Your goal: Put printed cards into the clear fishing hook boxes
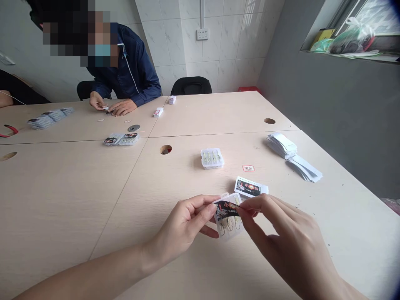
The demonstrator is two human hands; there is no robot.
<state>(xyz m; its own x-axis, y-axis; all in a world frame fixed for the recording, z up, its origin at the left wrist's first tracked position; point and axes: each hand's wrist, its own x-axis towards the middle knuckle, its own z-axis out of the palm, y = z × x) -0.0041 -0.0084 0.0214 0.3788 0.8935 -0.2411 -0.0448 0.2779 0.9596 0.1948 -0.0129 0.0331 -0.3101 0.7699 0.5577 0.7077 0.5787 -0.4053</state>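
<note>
Between my hands is a small clear plastic box of fish hooks (229,234), tilted above the table. My left hand (190,218) grips its left side, thumb on top and fingers underneath. A black printed label (224,211) lies across the lid, its left end under my left thumb. My right hand (275,227) pinches the label's right end between thumb and forefinger; that end looks slightly bent up. Just behind the box lies a stack of white-backed labels (250,187) with the same black print. Farther back rests a closed clear hook box (212,158), hooks visible inside.
White paper strips (283,146) lie fanned at the right. A small red-edged sticker (248,168) is nearby. Labelled boxes (121,139) sit left, beyond a cable hole (166,149). Across the table (125,183), a person (131,62) handles small items.
</note>
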